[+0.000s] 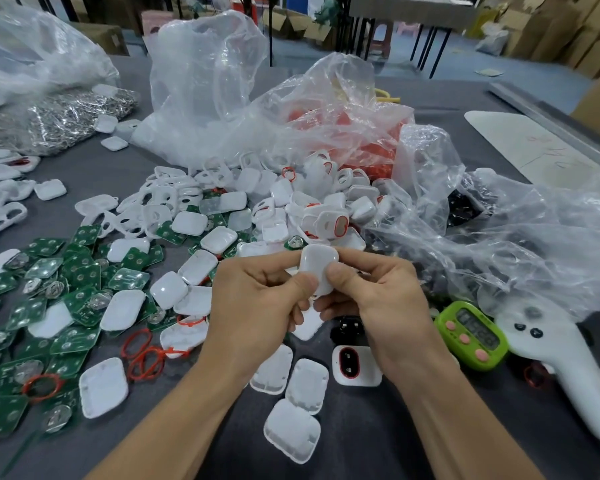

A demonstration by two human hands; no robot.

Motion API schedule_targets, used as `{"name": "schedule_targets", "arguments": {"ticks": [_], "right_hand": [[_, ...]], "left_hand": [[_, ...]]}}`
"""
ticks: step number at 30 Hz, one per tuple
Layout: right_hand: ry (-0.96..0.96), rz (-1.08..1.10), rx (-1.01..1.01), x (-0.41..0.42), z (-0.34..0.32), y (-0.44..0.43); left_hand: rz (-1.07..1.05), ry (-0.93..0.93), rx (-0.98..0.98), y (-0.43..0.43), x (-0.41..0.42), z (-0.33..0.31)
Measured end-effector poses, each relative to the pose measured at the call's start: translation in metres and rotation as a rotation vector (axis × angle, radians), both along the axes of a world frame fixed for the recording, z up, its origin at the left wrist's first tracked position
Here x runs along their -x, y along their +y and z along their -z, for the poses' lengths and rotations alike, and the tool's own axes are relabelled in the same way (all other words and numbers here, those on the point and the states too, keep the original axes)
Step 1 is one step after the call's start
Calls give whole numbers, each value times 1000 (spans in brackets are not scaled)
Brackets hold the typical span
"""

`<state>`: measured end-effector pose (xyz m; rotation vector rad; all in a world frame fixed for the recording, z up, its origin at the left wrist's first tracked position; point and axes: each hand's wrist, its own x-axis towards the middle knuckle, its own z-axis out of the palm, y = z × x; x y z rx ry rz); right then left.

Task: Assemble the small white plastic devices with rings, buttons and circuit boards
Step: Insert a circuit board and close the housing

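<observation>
Pinching white device (317, 271) between left hand (257, 303) and right hand (378, 299), squeezing shut; may seat crooked or slip onto worktop (378, 438) if pressed unevenly.

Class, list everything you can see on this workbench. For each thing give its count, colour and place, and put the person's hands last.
held shell: one, white, raised front and centre
loose shells: many, white, strewn across the middle
circuit boards: many, green, left side
rings: several, red, loose left of centre
finished face: one, white with red ring, near edge
timer: one, green with pink buttons, right
handheld controller: one, white, far right
plastic bags: several, clear, back and right
metal parts: bagged heap, silvery, back left
table: one, grey, under everything
left grip: one, bare, pinching held shell
right grip: one, bare, pinching held shell
</observation>
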<state>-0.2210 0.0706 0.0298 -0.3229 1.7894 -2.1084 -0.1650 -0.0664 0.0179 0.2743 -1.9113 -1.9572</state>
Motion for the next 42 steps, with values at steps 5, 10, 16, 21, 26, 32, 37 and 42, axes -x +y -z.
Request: {"name": "schedule_targets", "arguments": {"ticks": [5,10,16,21,26,32,37,42], "right_hand": [[-9,-25,-41,3,1,3],[-7,-32,-39,4,-1,9],[-38,41,29,-2,4,-2],[-33,-33,62,-8,9,-10],[-242,-50,105,1,-1,0],[-193,-135,41,0,-2,-2],[-104,-109,23,0,-1,-2],[-131,-148,53,0,-4,2]], "left_hand": [[-4,-52,127,-4,3,1],[-20,-13,199,-2,1,1],[-172,30,288,5,3,3],[-236,80,716,6,-2,6],[-86,17,347,0,0,-2],[-40,-69,77,-2,3,-9],[61,-71,-7,-2,3,-12],[61,-71,-71,-2,4,-11]]}}
